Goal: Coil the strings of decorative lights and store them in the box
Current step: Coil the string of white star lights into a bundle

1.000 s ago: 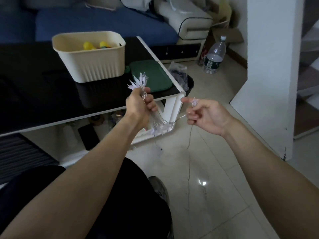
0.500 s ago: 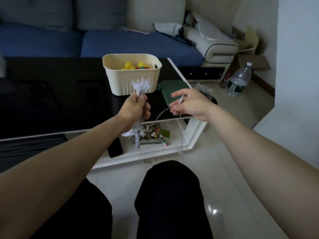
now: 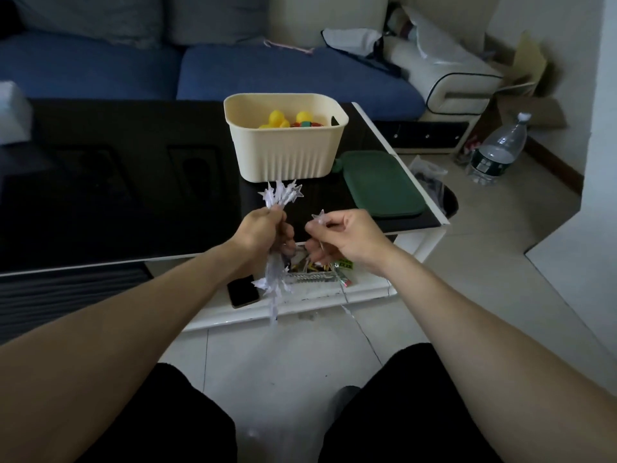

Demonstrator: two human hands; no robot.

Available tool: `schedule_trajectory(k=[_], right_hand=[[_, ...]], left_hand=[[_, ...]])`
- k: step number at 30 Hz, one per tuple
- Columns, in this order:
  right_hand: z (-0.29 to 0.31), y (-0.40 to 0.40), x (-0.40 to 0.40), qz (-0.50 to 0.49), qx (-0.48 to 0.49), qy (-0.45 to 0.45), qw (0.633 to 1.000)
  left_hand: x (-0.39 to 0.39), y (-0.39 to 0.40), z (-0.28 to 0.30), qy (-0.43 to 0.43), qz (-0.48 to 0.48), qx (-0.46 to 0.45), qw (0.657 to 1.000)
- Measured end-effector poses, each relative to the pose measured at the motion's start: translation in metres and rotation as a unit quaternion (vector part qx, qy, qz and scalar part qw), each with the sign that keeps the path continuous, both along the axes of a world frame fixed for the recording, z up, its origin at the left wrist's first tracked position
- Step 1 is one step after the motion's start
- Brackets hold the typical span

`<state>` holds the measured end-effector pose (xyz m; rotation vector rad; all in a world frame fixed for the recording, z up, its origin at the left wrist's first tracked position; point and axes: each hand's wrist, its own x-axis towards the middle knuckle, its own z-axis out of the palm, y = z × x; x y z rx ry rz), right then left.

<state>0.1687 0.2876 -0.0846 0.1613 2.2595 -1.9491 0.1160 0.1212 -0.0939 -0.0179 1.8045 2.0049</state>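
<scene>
Over the near edge of the dark surface, left hand fists the gathered bundle of star lights, stars sprouting above and below the fist, likely to keep finished loops together. Right hand pinches the next star close beside, feeding it in. Trailing wire drops toward the floor, thin, end lost. Cream box waits beyond, contents partly hidden.

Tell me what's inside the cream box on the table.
In the cream box two yellow rubber ducks and a red-and-green item show above the rim. Its front wall hides everything lower down.
</scene>
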Motion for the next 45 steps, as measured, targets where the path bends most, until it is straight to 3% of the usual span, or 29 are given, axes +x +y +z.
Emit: schedule_trajectory(k=[7,11,15,21,26,33,41,45], right_hand=[[-0.004,0.010,0.004,-0.043,-0.044,0.017,0.998],[-0.005,0.012,0.005,-0.062,-0.104,0.003,0.993],[-0.003,0.017,0.010,-0.031,-0.162,-0.002,0.986],[-0.004,0.020,0.017,-0.109,-0.036,0.047,0.992],[-0.013,0.016,0.013,-0.160,0.054,0.055,0.984],[-0.021,0.008,0.007,-0.133,0.147,0.063,0.978],[-0.016,0.003,0.014,0.015,0.207,0.086,0.974],[-0.018,0.012,0.015,-0.025,0.302,0.062,0.951]], left_hand=[[0.005,0.018,-0.011,-0.007,-0.090,0.017,0.996],[0.008,0.028,-0.014,-0.014,-0.086,0.042,0.995],[0.011,0.032,-0.020,0.027,-0.121,-0.021,0.992],[0.020,0.036,-0.015,-0.002,-0.188,-0.012,0.982],[0.026,0.043,-0.009,-0.004,-0.173,0.010,0.985],[0.023,0.045,-0.016,0.082,-0.114,-0.060,0.988],[0.008,0.042,-0.025,0.071,-0.014,-0.062,0.995],[0.008,0.045,-0.015,0.063,-0.004,-0.015,0.998]])
